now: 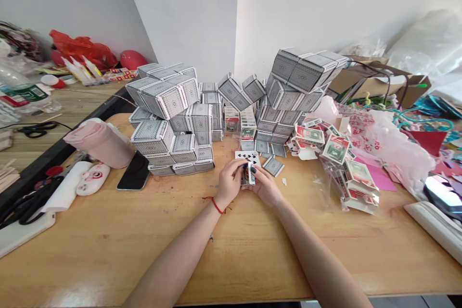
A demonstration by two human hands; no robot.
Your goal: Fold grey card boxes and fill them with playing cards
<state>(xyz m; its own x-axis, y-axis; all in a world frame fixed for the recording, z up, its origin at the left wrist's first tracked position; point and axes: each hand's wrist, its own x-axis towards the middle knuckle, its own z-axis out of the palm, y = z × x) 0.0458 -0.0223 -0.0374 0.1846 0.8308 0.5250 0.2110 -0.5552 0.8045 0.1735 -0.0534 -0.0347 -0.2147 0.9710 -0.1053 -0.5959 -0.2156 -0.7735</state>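
My left hand (231, 180) and my right hand (266, 184) meet at the middle of the table, fingers closed on a playing card (251, 173) that is folded along an edge. A spade card (242, 155) lies face up just beyond my fingertips. Several grey-backed cards (273, 166) lie loose beside my right hand. Folded-card boxes (173, 147) are stacked on the left, with another tall stack (292, 91) on the right. Between the stacks, two tilted boxes (241, 91) rest above red and green card packs (248, 125).
Opened card packs (335, 147) and a plastic bag (371, 137) crowd the right side, near a white case (433, 226). At left are a phone (133, 173), a pink cup (103, 142), a white rounded device (93, 179) and black scissors (36, 202).
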